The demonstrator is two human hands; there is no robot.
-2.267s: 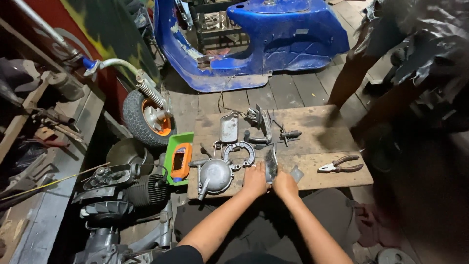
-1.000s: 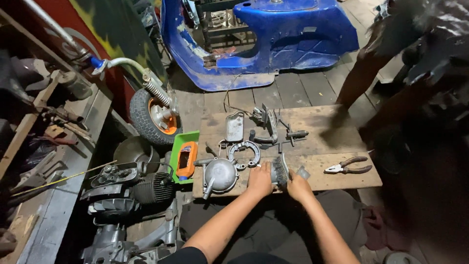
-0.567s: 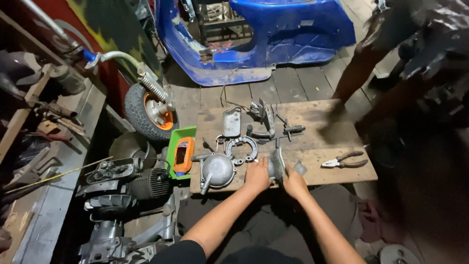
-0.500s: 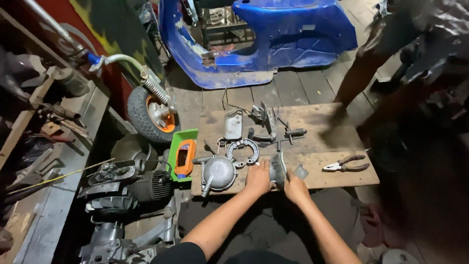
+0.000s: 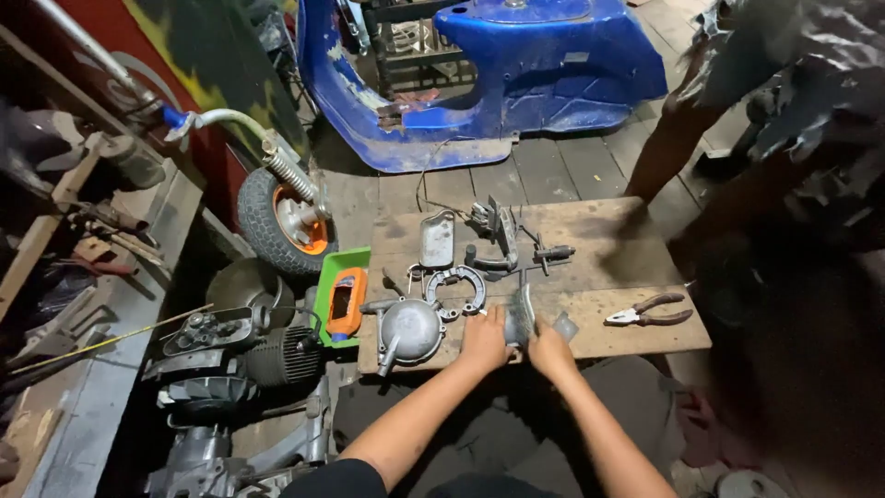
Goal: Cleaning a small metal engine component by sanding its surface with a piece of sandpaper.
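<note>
On wooden board (image 5: 590, 337), left hand (image 5: 486, 339) and right hand (image 5: 548, 349) both grip small metal part (image 5: 522, 318), now upright, tilted less than second ago; round engine cover (image 5: 407, 329) beside unmoved.

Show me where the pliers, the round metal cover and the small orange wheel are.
pliers (image 5: 648, 311), head view, on the pivot where the handles meet the nose.
round metal cover (image 5: 408, 329), head view, on its domed middle.
orange wheel (image 5: 297, 219), head view, on the orange hub.

one pliers (image 5: 648, 311), one wheel (image 5: 284, 221) — two hands (image 5: 486, 339)
</note>
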